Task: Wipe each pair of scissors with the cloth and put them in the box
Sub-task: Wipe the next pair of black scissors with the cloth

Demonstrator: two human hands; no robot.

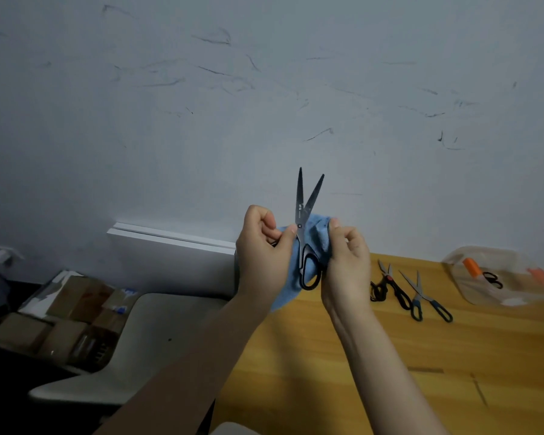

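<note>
Two forearms reach up from the bottom edge over the wooden desk (390, 372), and the hands meet above its left end. The left hand (261, 249) has its fingers curled and its thumb pressed against the pivot of the black scissors (302, 221), gripping them together with the blue cloth (318, 237). The right hand (347, 262) is curled too, pinching the cloth's other side just beside the handle loops. The scissors stand nearly upright in the air, loops down against the cloth, blades slightly parted and pointing up past it. The cloth is bunched behind the handles and hangs down between the two wrists.

Further right on the desk lie a pair with dark handles (393, 285) and, just beside it, a pair with blue handles (421, 293), blades crossed open. A dark shape to their left is too blurred to tell. Beyond them, near the desk's far right end, sits the clear plastic box (500, 265), with a small black pair (492, 279) and orange pieces inside.

Left of the desk are a pale chair (157, 334) and stacked cardboard cartons (60, 324). A white board (170, 252) leans on the scuffed grey wall (264, 89) behind.
</note>
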